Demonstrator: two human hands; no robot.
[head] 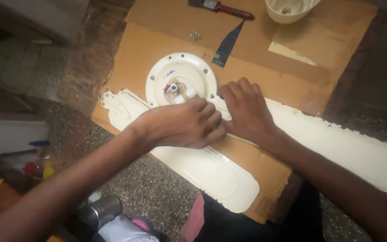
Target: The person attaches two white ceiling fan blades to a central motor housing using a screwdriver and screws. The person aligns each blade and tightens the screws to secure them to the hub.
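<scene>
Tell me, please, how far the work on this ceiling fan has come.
Done: two cream blades lie at the round motor housing on cardboard. In hand: left hand and right hand press where a blade meets it. Left: small screws lie loose; paintbrush unused.

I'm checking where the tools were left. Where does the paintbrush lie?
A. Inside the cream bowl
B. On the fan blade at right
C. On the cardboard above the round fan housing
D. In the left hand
C: the paintbrush lies on the cardboard beyond the round fan housing, clear of both hands.
</scene>
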